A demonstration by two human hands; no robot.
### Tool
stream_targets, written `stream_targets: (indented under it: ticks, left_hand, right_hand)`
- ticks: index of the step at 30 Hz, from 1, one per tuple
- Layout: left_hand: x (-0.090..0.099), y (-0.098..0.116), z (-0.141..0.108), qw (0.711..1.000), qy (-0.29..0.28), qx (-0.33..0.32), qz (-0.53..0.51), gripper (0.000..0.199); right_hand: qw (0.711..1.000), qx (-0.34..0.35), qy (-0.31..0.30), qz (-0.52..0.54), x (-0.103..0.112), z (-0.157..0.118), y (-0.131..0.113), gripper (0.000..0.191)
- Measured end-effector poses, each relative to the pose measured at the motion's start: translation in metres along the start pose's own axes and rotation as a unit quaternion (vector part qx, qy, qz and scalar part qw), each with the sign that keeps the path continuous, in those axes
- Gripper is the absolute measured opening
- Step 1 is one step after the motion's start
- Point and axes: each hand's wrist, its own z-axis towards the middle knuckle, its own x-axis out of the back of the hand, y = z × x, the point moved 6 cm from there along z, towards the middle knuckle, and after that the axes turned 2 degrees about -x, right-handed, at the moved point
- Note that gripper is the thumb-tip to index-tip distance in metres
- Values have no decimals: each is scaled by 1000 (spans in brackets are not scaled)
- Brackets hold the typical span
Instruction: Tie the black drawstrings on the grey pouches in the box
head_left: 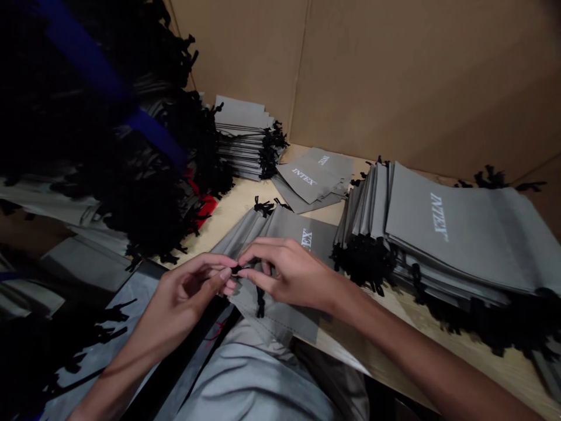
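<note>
My left hand point(188, 292) and my right hand point(289, 272) meet near the middle, fingertips almost touching. Both pinch a small black cord point(237, 269) between thumb and fingers. Beneath my hands lies a grey pouch point(278, 313) near the table's front edge, with a knotted black cord end hanging over it. Behind my fingers are more grey pouches point(322, 234), one with part of a white INTEX print and black cords at the top. The exact shape of the cord between my fingertips is too small to tell.
Large stacks of grey pouches point(460, 234) stand at the right. A smaller stack point(241, 146) and loose pouches point(304, 175) lie at the back. On the left rises a dark pile with a blue strap point(155, 137). Brown cardboard point(372, 76) walls the wooden table point(234, 196).
</note>
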Motion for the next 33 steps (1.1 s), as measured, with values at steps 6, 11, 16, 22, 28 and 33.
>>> stream_targets:
  ticks: [6,11,16,22,28,33]
  left_hand:
    - [0,2,-2,1000,22,-16,-5,29]
    - [1,12,-3,996,75,-28,31,25]
    - [-1,9,-2,999,32,14,-9,36]
    - [-2,4,0,998,29,33,-52,35]
    - [-2,2,0,995,48,40,-80,28]
    - [-3,6,-2,994,66,30,-87,18]
  right_hand:
    - [999,16,31,5,-2,-1,0,14]
    - [995,62,76,12,3,-7,-5,22]
    - [981,145,99,-79,12,-10,-20,32]
    - [973,153,64,-161,12,-9,-28,31]
    - [959,175,74,-212,10,-10,-34,24]
    - [947,164,55,-271,0,-14,-32,24]
